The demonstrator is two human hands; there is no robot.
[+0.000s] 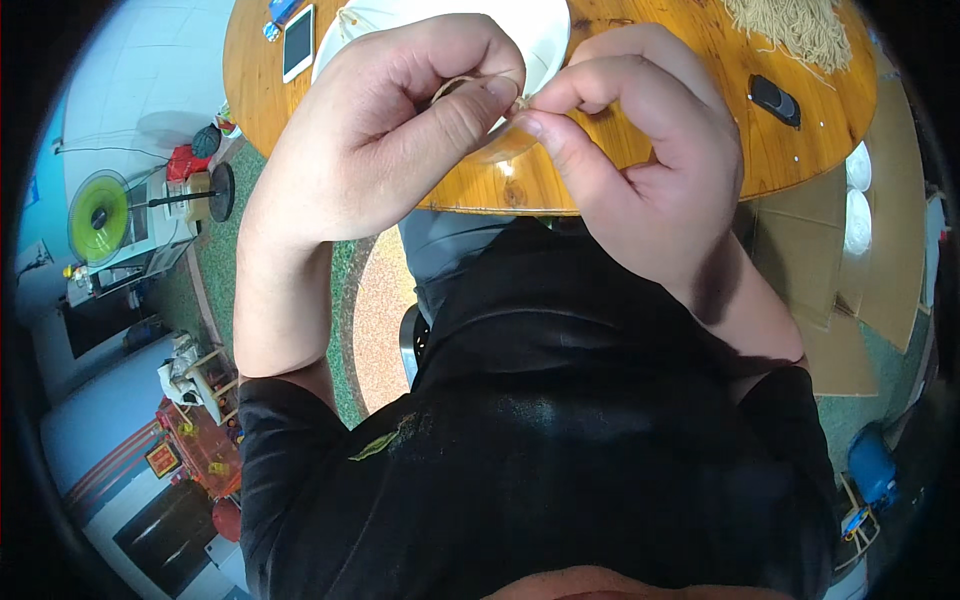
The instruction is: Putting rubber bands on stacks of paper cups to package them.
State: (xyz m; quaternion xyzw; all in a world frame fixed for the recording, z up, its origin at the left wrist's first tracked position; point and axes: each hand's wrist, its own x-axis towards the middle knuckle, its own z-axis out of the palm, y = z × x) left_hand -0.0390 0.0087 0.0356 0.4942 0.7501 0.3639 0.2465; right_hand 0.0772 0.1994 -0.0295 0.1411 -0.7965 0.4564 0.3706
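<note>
My left hand [390,140] and my right hand [650,150] meet over the near edge of a round wooden table. Between thumb and curled index finger, the left hand pinches a thin tan string [523,103]. My right thumb and index fingertip close on the same string from the other side, where it looks like a small knot or tangle. Part of the string shows as a loop inside the left hand; the rest is hidden by the fingers. Behind the hands lies a white plate or shallow bowl [545,35], partly covered by the left hand.
On the wooden table [840,130] lie a bundle of tan strings [795,30], a small black device [775,100] and a white phone [298,45]. A green fan [100,215] stands at left. Cardboard [800,235] is on the right, near a blue container [872,468].
</note>
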